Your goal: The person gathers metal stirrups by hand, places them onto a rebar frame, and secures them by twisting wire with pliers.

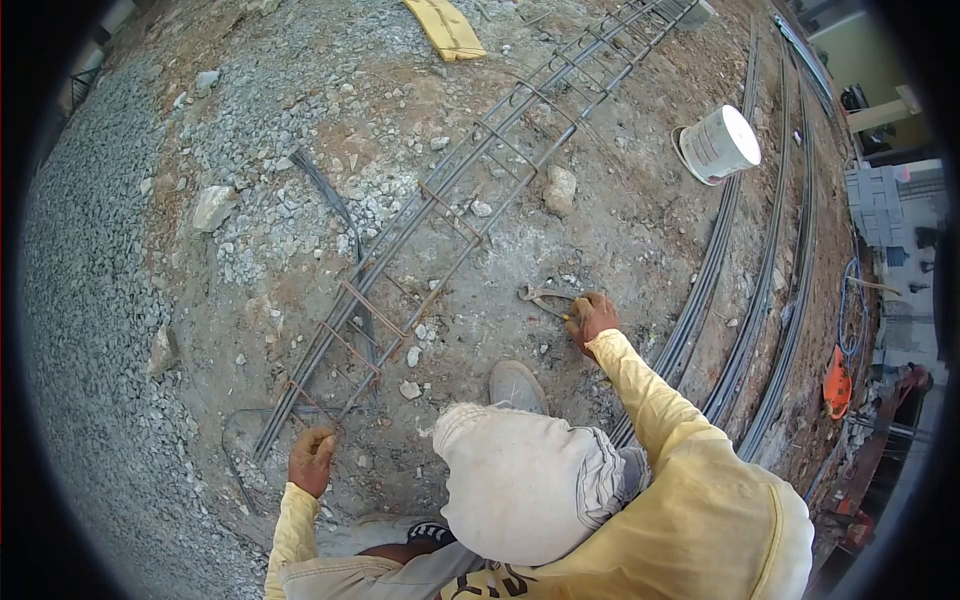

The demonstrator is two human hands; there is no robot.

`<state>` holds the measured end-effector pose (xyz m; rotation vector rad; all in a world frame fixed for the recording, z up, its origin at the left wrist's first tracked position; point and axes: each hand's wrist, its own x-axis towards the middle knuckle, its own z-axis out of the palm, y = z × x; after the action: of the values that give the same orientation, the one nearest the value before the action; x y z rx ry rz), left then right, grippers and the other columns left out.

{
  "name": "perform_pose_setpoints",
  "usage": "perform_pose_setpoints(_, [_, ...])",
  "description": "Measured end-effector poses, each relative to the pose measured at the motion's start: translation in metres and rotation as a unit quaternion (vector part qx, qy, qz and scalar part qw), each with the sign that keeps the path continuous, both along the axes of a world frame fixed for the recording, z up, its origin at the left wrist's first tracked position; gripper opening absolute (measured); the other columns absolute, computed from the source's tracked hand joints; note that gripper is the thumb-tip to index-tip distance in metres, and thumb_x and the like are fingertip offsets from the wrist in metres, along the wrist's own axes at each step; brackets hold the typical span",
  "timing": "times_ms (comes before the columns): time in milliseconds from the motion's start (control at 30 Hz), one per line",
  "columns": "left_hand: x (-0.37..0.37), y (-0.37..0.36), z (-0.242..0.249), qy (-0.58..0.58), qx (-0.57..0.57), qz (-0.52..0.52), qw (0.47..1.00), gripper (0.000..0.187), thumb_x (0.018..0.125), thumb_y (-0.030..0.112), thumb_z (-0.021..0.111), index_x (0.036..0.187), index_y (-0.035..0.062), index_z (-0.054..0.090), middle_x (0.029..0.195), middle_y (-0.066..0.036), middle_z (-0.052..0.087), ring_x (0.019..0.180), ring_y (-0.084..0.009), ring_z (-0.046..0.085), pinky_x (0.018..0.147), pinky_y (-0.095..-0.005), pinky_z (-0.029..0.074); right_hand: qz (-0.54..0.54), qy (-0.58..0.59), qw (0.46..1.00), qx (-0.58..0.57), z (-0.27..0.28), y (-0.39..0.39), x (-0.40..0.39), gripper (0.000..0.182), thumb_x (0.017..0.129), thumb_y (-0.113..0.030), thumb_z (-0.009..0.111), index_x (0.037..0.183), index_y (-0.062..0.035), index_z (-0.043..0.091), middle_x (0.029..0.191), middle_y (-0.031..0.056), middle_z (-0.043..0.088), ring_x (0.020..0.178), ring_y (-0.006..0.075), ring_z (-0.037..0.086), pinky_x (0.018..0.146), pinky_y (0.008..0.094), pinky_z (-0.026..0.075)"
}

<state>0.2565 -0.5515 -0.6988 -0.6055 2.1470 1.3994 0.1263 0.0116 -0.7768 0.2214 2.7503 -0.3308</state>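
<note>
1. The right hand (596,318) is clamped on the handles of the pliers (545,294), whose head points away from the palm, toward the cage. The handles are spread apart.
2. The left hand (312,460) is curled beside the near end of the cage (484,236); I cannot tell whether its fingers pinch anything.
3. The cage lies on the ground, running slantwise from near the left hand to the far edge of the view. Its long rods are crossed by rusty ties.
4. The wires (328,190), a dark bundle, lie to the left of the cage, and their lower part passes under it.
5. A shoe (517,387) stands on the ground between the two hands, just ahead of some pale cloth (525,490).
6. To the right, long bars (705,290) lie in three bundles, the nearest passing behind the right sleeve (650,395).
7. The bucket (722,145) is near these bars, tilted.
8. A rock (560,190) sits between cage and bucket.
9. Gravel (85,300) covers the left side; a yellow strip (446,30) lies at the far edge.
</note>
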Motion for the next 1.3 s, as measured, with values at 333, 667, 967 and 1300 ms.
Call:
perform_pose_setpoints(333, [0.003,-0.001,-0.006,-0.001,-0.003,-0.005,1.0,0.022,0.093,0.019,0.064,0.105,0.0007,0.064,0.091,-0.005,0.065,0.081,-0.0126,0.06,0.075,-0.027,0.049,-0.006,-0.004,1.0,-0.017,0.007,-0.002,-0.002,0.034,0.075,-0.026,0.074,0.106,-0.0139,0.065,0.13,0.0135,0.052,0.123,0.037,0.048,0.106,0.0489,0.037])
perform_pose_setpoints(667, [-0.002,0.006,0.003,-0.025,0.006,-0.007,1.0,0.021,0.093,0.018,0.064,0.105,0.001,0.064,0.089,-0.004,0.065,0.079,-0.0114,0.059,0.073,-0.0261,0.049,-0.004,-0.003,1.0,-0.01,0.005,-0.002,-0.001,0.036,0.075,-0.027,0.075,0.107,-0.0137,0.065,0.131,0.0135,0.051,0.124,0.0368,0.047,0.106,0.049,0.037])
perform_pose_setpoints(967, [0.002,0.004,-0.003,-0.011,-0.001,-0.012,1.0,0.019,0.093,0.017,0.064,0.105,0.0018,0.064,0.089,-0.004,0.065,0.078,-0.0118,0.059,0.073,-0.0263,0.049,0.006,0.025,1.0,-0.01,0.004,-0.003,0.0,0.032,0.074,-0.023,0.073,0.103,-0.01,0.066,0.128,0.0164,0.054,0.12,0.038,0.05,0.103,0.0485,0.04])
perform_pose_setpoints(1300, [0.005,0.001,-0.008,-0.016,-0.012,-0.017,1.0,0.021,0.093,0.018,0.063,0.106,0.0018,0.064,0.092,-0.006,0.065,0.081,-0.0137,0.06,0.076,-0.0276,0.049,-0.006,0.011,1.0,-0.013,0.004,-0.003,0.001,0.033,0.075,-0.026,0.074,0.104,-0.0131,0.066,0.13,0.0146,0.052,0.123,0.0374,0.048,0.105,0.049,0.037])
